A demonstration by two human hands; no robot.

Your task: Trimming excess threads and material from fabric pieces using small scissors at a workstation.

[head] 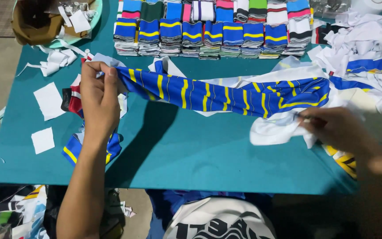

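Note:
A long blue knit strip with yellow stripes stretches across the teal table, lifted off its surface. My left hand pinches the strip's left end. My right hand grips the strip's right end together with white backing fabric that hangs from it. Under my left hand lie a red, black and white piece and a folded blue and yellow piece.
Rows of folded striped knit pieces are stacked along the far edge. A heap of white and blue scraps fills the right side. White paper squares lie at the left, a bowl with brown cloth at top left.

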